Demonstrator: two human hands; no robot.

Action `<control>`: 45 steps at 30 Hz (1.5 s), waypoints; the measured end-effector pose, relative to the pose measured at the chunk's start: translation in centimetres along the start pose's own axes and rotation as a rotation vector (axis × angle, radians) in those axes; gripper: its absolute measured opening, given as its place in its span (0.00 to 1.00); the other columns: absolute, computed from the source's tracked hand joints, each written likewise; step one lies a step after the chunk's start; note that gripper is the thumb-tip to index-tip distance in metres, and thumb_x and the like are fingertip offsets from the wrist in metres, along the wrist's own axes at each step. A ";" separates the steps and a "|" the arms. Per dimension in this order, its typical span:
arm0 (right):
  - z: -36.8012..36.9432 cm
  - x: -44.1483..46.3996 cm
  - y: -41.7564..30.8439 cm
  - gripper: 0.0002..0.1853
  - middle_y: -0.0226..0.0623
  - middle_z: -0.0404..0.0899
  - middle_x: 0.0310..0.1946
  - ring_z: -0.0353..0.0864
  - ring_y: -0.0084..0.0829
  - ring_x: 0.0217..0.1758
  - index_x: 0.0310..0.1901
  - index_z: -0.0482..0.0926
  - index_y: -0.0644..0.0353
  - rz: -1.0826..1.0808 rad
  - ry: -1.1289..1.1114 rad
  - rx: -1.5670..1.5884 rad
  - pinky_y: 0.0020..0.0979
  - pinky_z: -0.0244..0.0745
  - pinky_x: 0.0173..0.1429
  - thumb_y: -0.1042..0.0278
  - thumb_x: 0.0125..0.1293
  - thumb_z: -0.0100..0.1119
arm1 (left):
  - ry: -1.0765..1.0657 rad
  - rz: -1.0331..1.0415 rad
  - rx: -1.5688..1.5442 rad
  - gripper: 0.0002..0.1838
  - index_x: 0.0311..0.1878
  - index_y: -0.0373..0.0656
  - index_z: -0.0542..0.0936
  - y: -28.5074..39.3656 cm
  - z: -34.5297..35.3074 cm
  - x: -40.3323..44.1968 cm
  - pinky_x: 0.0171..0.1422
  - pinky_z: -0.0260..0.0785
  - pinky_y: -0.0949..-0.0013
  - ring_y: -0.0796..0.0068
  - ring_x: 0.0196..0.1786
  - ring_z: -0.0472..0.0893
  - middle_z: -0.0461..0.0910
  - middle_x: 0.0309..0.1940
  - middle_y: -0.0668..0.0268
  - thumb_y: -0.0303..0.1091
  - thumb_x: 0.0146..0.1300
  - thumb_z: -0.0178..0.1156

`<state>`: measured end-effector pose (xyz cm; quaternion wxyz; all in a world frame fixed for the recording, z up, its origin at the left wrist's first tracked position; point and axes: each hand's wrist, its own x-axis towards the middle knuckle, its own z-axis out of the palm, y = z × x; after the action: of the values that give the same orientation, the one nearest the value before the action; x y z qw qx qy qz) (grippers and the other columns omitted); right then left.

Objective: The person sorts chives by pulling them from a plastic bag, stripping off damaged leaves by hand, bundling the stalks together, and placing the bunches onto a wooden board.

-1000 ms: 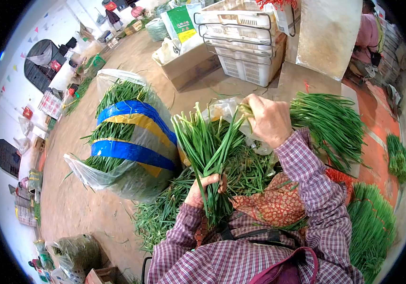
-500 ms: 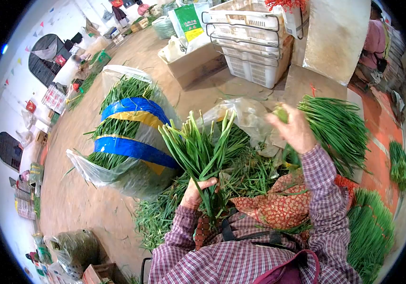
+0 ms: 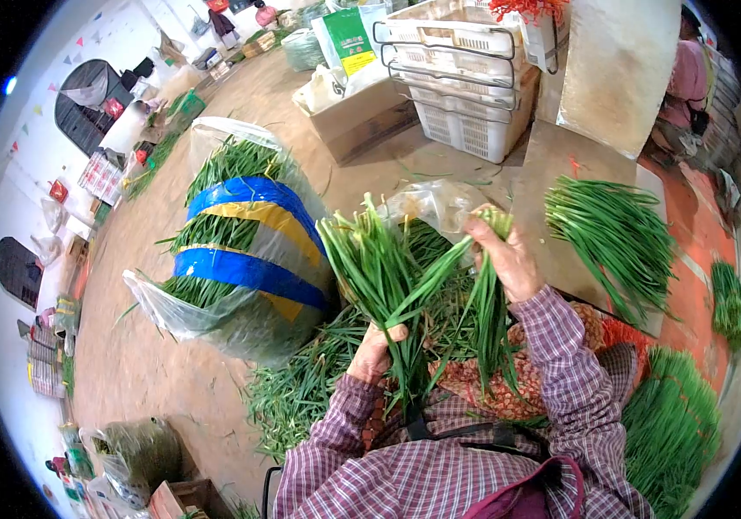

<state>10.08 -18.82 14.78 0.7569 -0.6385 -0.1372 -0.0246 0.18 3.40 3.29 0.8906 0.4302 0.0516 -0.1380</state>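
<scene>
My left hand (image 3: 376, 353) is closed round the leafy lower part of a thick bunch of garlic chives (image 3: 375, 268), whose pale stem ends point up and away from me. My right hand (image 3: 509, 259) pinches a smaller bunch of garlic chives (image 3: 489, 316) near its pale ends, the leaves hanging down. A few blades stretch across between the two bunches. Below both hands lie loose chives and trimmings (image 3: 301, 398) and a red patterned cloth (image 3: 466, 381) over my lap. To the right, a neat pile of chives (image 3: 608, 233) rests on a board (image 3: 530, 186).
A plastic sack of chives (image 3: 258, 271) with blue and yellow bands lies to the left. Stacked white crates (image 3: 461, 125) and a cardboard box (image 3: 357, 130) stand ahead. More chives (image 3: 673, 432) lie at my right side. Another person (image 3: 686, 73) sits at far right.
My right hand has moved left and down, close to the left-hand bunch, and its chives now hang in plain view. My left hand has shifted slightly right and up with its bunch.
</scene>
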 end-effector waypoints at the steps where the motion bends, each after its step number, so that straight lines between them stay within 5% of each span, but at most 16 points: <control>1: -0.5 -0.4 -0.2 0.17 0.20 0.70 0.21 0.68 0.12 0.20 0.34 0.78 0.55 0.071 0.045 0.033 0.17 0.68 0.22 0.48 0.61 0.60 | -0.083 -0.038 -0.046 0.28 0.56 0.38 0.70 0.4 0.3 0.0 0.42 0.74 0.74 0.76 0.42 0.78 0.76 0.47 0.65 0.26 0.50 0.67; 2: -0.8 -0.5 -0.6 0.17 0.20 0.70 0.21 0.68 0.12 0.20 0.34 0.78 0.55 0.073 0.040 0.034 0.17 0.68 0.22 0.48 0.61 0.60 | -0.101 -0.044 -0.032 0.27 0.57 0.38 0.69 0.7 0.7 0.1 0.43 0.74 0.74 0.76 0.41 0.78 0.76 0.45 0.66 0.23 0.51 0.64; 4: -1.4 -0.7 -1.4 0.17 0.20 0.70 0.21 0.68 0.12 0.21 0.34 0.77 0.55 -0.042 0.086 0.006 0.17 0.67 0.23 0.48 0.61 0.60 | -0.001 0.015 0.129 0.30 0.53 0.34 0.73 1.1 2.2 0.1 0.39 0.75 0.69 0.71 0.37 0.79 0.78 0.41 0.61 0.35 0.46 0.70; 10: -2.1 -1.5 -4.4 0.15 0.20 0.68 0.21 0.66 0.13 0.22 0.35 0.75 0.56 -0.156 0.072 -0.060 0.18 0.63 0.25 0.51 0.63 0.59 | -0.069 -0.035 0.004 0.27 0.56 0.36 0.70 1.0 2.8 1.0 0.47 0.75 0.71 0.72 0.42 0.80 0.78 0.45 0.60 0.21 0.50 0.64; 12: -2.2 -1.7 -4.7 0.15 0.21 0.68 0.21 0.66 0.13 0.23 0.35 0.75 0.56 -0.232 0.052 -0.060 0.18 0.64 0.26 0.52 0.64 0.58 | -0.121 -0.119 -0.205 0.30 0.58 0.35 0.69 0.7 2.8 1.1 0.52 0.74 0.68 0.68 0.47 0.80 0.77 0.49 0.57 0.23 0.49 0.67; 14: -3.0 -1.9 -4.2 0.15 0.24 0.73 0.24 0.70 0.15 0.25 0.34 0.74 0.55 -0.207 0.034 -0.074 0.18 0.66 0.27 0.51 0.65 0.56 | -0.241 -0.164 -0.381 0.34 0.60 0.35 0.68 -0.9 0.8 1.8 0.59 0.72 0.60 0.63 0.54 0.77 0.74 0.55 0.55 0.40 0.53 0.67; 16: -3.6 -2.4 -4.0 0.14 0.28 0.78 0.29 0.75 0.16 0.28 0.34 0.74 0.54 -0.124 -0.081 -0.035 0.18 0.69 0.27 0.51 0.66 0.54 | -0.087 -0.152 -0.480 0.32 0.59 0.34 0.69 -0.4 1.6 1.2 0.59 0.72 0.58 0.62 0.55 0.76 0.74 0.55 0.55 0.43 0.56 0.65; 18: -3.7 -3.3 -5.0 0.16 0.31 0.80 0.29 0.78 0.17 0.30 0.32 0.74 0.54 -0.130 -0.092 -0.026 0.18 0.72 0.27 0.50 0.68 0.51 | -0.190 -0.134 -0.562 0.31 0.59 0.33 0.68 -0.4 1.9 1.5 0.58 0.72 0.58 0.61 0.55 0.76 0.74 0.55 0.54 0.43 0.58 0.64; 23: -6.8 -4.1 -7.2 0.19 0.31 0.79 0.24 0.75 0.20 0.26 0.29 0.73 0.54 -0.175 0.147 -0.052 0.24 0.70 0.31 0.45 0.65 0.52 | -0.099 0.000 -0.262 0.27 0.53 0.34 0.73 1.0 3.4 1.3 0.55 0.74 0.56 0.61 0.52 0.78 0.78 0.46 0.55 0.39 0.54 0.66; 26: -11.6 -3.8 -8.6 0.20 0.26 0.61 0.21 0.68 0.26 0.29 0.28 0.62 0.52 -0.332 0.163 0.193 0.29 0.64 0.33 0.46 0.68 0.47 | -0.052 -0.002 -0.171 0.27 0.50 0.32 0.74 1.7 3.6 1.3 0.50 0.76 0.58 0.62 0.45 0.81 0.79 0.41 0.55 0.40 0.50 0.66; 30: -13.3 -4.4 -11.8 0.17 0.25 0.61 0.23 0.66 0.22 0.27 0.30 0.61 0.52 -0.367 0.347 0.252 0.24 0.64 0.31 0.49 0.70 0.46 | 0.005 -0.043 -0.217 0.25 0.51 0.34 0.74 2.0 2.4 1.3 0.44 0.78 0.62 0.64 0.39 0.82 0.81 0.39 0.57 0.34 0.51 0.65; 31: -14.2 -4.3 -11.1 0.16 0.26 0.62 0.24 0.68 0.20 0.27 0.33 0.64 0.52 -0.339 0.210 0.155 0.22 0.66 0.30 0.49 0.70 0.46 | 0.013 -0.042 -0.141 0.24 0.51 0.34 0.74 1.8 1.9 1.6 0.43 0.78 0.63 0.66 0.38 0.82 0.81 0.38 0.59 0.32 0.50 0.66; 35: -7.4 -3.5 -9.2 0.18 0.26 0.72 0.21 0.73 0.20 0.22 0.47 0.72 0.61 -0.010 0.016 -0.014 0.23 0.70 0.29 0.57 0.63 0.57 | -0.014 -0.005 0.026 0.24 0.50 0.37 0.72 2.0 4.1 1.3 0.39 0.78 0.66 0.69 0.34 0.81 0.79 0.37 0.63 0.28 0.48 0.67; 40: -0.5 0.0 -5.7 0.27 0.25 0.72 0.20 0.71 0.15 0.17 0.40 0.75 0.64 0.063 -0.176 -0.274 0.17 0.67 0.19 0.44 0.54 0.66 | 0.028 0.062 0.175 0.27 0.51 0.38 0.72 1.8 5.9 1.1 0.42 0.77 0.66 0.71 0.37 0.80 0.79 0.38 0.64 0.28 0.46 0.69; 42: 1.2 0.2 -6.5 0.17 0.22 0.72 0.18 0.70 0.14 0.16 0.38 0.77 0.64 0.047 -0.218 -0.184 0.17 0.68 0.19 0.57 0.59 0.65 | 0.080 0.049 0.192 0.28 0.52 0.38 0.72 1.3 5.6 1.2 0.46 0.75 0.70 0.73 0.40 0.80 0.79 0.41 0.65 0.24 0.46 0.70; 45: 2.0 0.3 -5.8 0.14 0.22 0.72 0.19 0.70 0.13 0.16 0.35 0.77 0.63 -0.023 -0.198 -0.220 0.17 0.67 0.19 0.60 0.59 0.65 | 0.004 0.013 0.189 0.29 0.53 0.38 0.72 2.5 7.2 0.5 0.50 0.74 0.69 0.74 0.43 0.80 0.79 0.43 0.65 0.24 0.45 0.71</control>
<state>8.79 -17.87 20.77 0.6649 -0.7151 -0.2151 0.0149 1.20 -0.85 9.54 0.8468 0.5129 0.0375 -0.1358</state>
